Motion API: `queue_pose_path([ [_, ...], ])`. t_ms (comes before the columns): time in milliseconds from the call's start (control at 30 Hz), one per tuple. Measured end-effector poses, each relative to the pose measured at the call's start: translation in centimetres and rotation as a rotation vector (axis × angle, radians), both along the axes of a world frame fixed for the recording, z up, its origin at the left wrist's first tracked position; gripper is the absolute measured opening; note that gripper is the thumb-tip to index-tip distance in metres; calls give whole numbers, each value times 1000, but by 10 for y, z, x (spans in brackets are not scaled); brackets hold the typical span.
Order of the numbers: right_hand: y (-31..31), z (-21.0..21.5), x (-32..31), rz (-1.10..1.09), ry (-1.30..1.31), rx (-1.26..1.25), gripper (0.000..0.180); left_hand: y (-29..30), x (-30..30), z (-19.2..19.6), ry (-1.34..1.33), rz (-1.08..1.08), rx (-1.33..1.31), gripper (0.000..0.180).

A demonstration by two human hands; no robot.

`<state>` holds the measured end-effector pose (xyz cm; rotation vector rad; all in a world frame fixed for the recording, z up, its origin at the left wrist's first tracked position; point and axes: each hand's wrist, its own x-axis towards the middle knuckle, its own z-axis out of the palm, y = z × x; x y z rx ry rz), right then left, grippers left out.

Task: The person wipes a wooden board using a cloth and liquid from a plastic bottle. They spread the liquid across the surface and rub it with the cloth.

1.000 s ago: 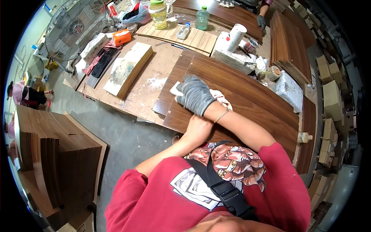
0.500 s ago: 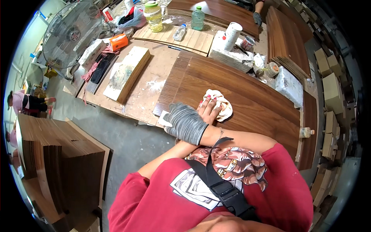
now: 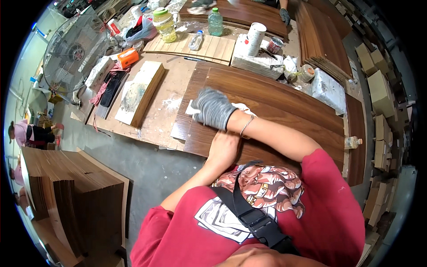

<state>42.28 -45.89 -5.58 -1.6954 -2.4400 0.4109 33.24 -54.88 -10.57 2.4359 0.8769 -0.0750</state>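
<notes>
A dark brown wood-grain panel (image 3: 284, 113) lies on the workbench in front of me. My arms cross over it. My right hand (image 3: 212, 109), in a grey glove, is closed around a small white piece (image 3: 192, 108) near the panel's left end; whether that piece is cloth or a block I cannot tell. My bare left hand (image 3: 225, 144) passes beneath the right wrist, and its fingers are hidden. Just beyond the right wrist a bit of white cloth (image 3: 242, 107) shows on the panel.
A wood block (image 3: 141, 93) and a standing fan (image 3: 73, 53) are at left. Bottles, including a green-capped one (image 3: 215, 23), stand behind. A white roll (image 3: 255, 40) and wrapped blocks (image 3: 328, 91) line the far side. Stacked panels (image 3: 322, 40) stand right; a co-worker's gloved hand (image 3: 284, 17) is beyond.
My right hand has moved up and away from me across the panel's left end with the white piece. My left hand's fingers and most of the cloth have become hidden beneath the right arm.
</notes>
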Motion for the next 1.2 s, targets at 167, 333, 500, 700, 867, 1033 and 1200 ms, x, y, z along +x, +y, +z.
queue_pose_path([
  [167,48,5,43,-225,139,-21,34,-5,2,12,-469,118,215,50],
  [333,70,-36,101,-229,601,216,36,-5,6,14,-501,141,189,52],
  [500,28,-61,141,-590,1438,-226,34,-3,2,18,-450,101,212,54],
  [700,-3,-74,263,-938,1683,234,34,-3,-1,21,-372,82,200,55],
  [867,-22,-80,364,-1151,1187,362,42,-5,5,22,-326,60,218,55],
  [1033,7,-88,363,-955,492,263,46,-5,8,20,-307,81,225,54],
  [1200,64,-107,352,-832,300,239,44,-3,16,22,-327,69,235,52],
])
